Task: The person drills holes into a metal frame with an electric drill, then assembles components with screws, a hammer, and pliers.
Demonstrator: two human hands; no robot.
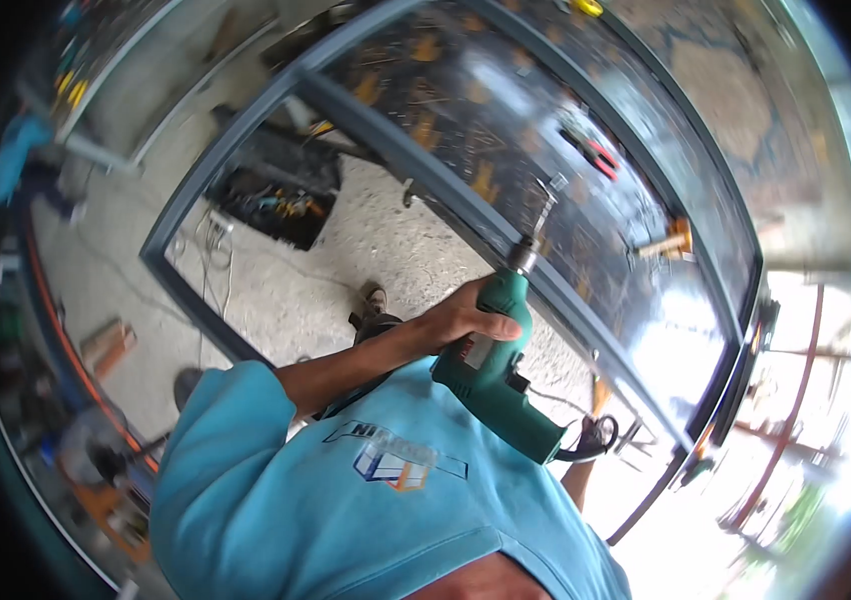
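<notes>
My left hand (466, 322) is wrapped round the body of a green power drill (496, 375), its thumb across the casing. A bit (545, 212) sits in the metal chuck (523, 256) and points away from me, over the dark sheet behind the grey metal frame (426, 158). The drill's handle slants down to the right, and a black cord (586, 456) leaves its end. My right hand (594, 440) is beside that cord, largely lost in glare, its fingers indistinct.
Red-handled pliers (599, 156) and a wooden-handled tool (668, 243) lie on the dark metal sheet (466, 120). A black toolbox (286, 190) full of tools stands on the concrete floor (386, 235). Thin cables (214, 255) run nearby. My shoe (376, 297) shows below the frame.
</notes>
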